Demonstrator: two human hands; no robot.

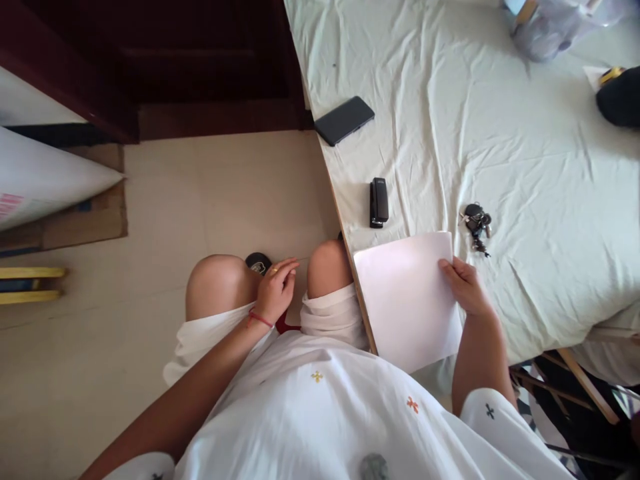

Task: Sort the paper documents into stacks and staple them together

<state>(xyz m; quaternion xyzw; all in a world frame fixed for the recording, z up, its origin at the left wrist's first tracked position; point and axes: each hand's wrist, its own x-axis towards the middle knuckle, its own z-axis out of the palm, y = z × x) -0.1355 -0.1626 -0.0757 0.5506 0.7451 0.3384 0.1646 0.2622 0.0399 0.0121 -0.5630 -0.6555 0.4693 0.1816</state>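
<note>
White paper (405, 300) lies at the near edge of the cloth-covered table; I cannot tell whether it is one sheet or a stack. My right hand (465, 285) grips its right edge, thumb on top and the other fingers partly hidden. Over my lap, between the knees, my left hand (278, 292) hangs relaxed with its fingers stretched out and nothing in it. Just beyond the paper stands a black stapler (379, 203). Farther up, by the table's left edge, is a dark phone-like slab (345, 121). A bunch of keys (477, 227) rests right of the paper.
Pale wrinkled cloth (530, 153) covers the table. At its far right are a plastic bag (550, 30) and a black item (620, 97) with a yellow one. On the floor at left are a white sack (50, 173) on cardboard and a yellow-edged object (33, 285).
</note>
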